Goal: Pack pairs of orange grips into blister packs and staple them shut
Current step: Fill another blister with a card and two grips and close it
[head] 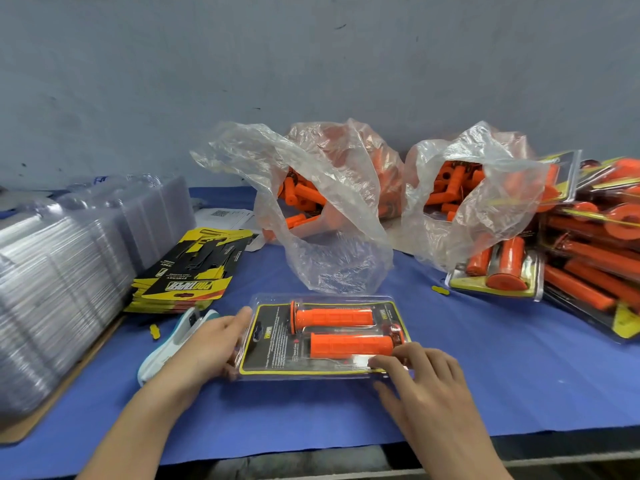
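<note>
A: How many grips?
B: Two grips in one blister pack on the table; left hand grips its left edge, right hand pinches its near edge
A: Anything hidden?
B: Two bags blur their contents; stapler half-covered

On the table, a blister pack is laid near and central, with two grips set in it, one behind the other. A stapler is placed just left of it. A stack of printed cards is set farther back on the left, and stacked empty blister shells at far left. Two bags of grips are set behind the pack, and finished packs are piled at right.
</note>
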Tool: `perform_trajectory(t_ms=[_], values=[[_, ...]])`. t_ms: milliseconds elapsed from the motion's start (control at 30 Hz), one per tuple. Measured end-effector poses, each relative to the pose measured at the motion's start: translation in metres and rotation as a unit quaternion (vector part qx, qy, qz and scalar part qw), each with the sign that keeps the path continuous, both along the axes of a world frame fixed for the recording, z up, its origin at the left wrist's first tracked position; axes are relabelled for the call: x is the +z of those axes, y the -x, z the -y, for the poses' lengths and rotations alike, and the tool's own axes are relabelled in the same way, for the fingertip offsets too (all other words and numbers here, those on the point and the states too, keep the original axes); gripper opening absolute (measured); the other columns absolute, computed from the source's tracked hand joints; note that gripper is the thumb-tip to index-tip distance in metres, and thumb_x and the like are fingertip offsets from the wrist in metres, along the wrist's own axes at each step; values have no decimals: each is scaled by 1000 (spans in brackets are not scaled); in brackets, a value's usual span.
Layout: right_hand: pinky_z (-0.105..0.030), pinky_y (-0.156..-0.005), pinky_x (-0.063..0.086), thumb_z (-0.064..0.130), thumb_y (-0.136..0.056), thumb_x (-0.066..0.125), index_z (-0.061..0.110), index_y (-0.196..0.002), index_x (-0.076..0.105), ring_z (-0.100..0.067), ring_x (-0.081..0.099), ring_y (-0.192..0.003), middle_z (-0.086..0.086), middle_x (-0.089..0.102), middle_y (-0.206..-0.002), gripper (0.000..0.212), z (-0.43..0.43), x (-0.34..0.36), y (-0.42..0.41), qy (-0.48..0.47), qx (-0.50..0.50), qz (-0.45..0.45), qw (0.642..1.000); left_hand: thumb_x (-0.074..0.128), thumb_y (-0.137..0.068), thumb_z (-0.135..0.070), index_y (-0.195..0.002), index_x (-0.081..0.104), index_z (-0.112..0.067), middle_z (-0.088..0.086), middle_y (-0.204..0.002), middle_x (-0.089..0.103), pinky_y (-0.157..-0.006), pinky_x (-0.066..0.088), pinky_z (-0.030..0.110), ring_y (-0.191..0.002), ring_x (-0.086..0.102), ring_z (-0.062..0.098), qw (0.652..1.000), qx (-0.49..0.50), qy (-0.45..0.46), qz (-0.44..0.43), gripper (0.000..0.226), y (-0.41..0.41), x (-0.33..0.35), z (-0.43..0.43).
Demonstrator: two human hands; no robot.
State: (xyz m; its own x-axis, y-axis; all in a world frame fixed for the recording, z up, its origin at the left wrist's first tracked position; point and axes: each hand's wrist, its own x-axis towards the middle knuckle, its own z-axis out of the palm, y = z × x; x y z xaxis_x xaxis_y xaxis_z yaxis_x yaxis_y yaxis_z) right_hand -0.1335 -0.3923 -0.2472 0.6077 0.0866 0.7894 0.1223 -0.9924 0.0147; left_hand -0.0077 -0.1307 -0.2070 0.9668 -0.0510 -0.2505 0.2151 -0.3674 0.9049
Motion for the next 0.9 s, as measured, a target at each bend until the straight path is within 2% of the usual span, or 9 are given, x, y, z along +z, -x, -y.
perform_trajectory(t_ms=[67,167,233,300,433,500,600,733,900], values=[[-35,-79,37,13,-78,56,26,-90,72,-26,59,-70,1,63,-86,24,4,3,-3,34,-2,-10,999,54,-99,-35,-93,62,-20,-2,-72,71,-39,41,21,-36,52,12,995,-10,-76,65,18,2,-4,2],[-35,-80,37,2,-61,76,25,-93,70,-25,58,-70,3,60,-85,40,15,11,-9,77,7,-64,995,56,-99,-27,-99,55,-24,-11,-75,73,-49,47,22,-54,64,0,992,-11,-71,108,3,2,-6,12],[-34,-80,36,0,-54,80,27,-92,68,-23,57,-72,5,58,-84,48,22,19,-15,94,10,-102,990,56,-99,-27,-105,56,-23,-14,-76,72,-67,52,28,-74,67,-1,986,-4,-98,138,8,-1,-7,20],[-32,-79,36,0,-55,82,28,-90,67,-21,58,-72,7,57,-84,47,30,25,-23,101,15,-127,987,53,-100,-30,-115,58,-16,-10,-88,73,-84,52,36,-90,68,11,980,4,-124,154,20,-4,-7,28],[-32,-69,45,5,-62,87,28,-89,68,-20,58,-71,8,60,-85,40,40,32,-37,81,32,-145,986,46,-101,-38,-138,48,-13,7,-125,62,-95,44,41,-117,56,28,950,32,-243,191,44,-8,-5,38],[-32,-66,46,7,-65,87,27,-90,69,-21,58,-71,6,61,-85,37,41,31,-39,69,39,-139,987,45,-101,-36,-132,52,-14,8,-124,55,-91,45,44,-113,54,31,878,55,-330,341,39,1,-1,46],[-34,-65,46,10,-74,82,25,-90,70,-22,58,-70,4,61,-85,25,41,29,-38,66,51,-125,989,45,-98,-36,-106,63,-17,1,-102,59,-81,47,41,-93,55,25,796,-26,-314,517,27,21,4,70],[-33,-68,42,12,-75,80,25,-91,71,-22,58,-71,4,62,-86,23,45,28,-37,68,48,-124,989,50,-92,-44,-106,65,-24,-4,-99,60,-78,49,37,-89,58,21,715,-210,-380,548,29,41,-11,109],[-35,-66,49,-1,-67,80,25,-99,73,-25,58,-72,4,64,-89,42,50,18,-35,33,72,-107,991,67,-88,-22,-94,64,-22,-2,-88,57,-70,49,37,-79,56,22,695,-173,-403,570,7,40,-18,134]])
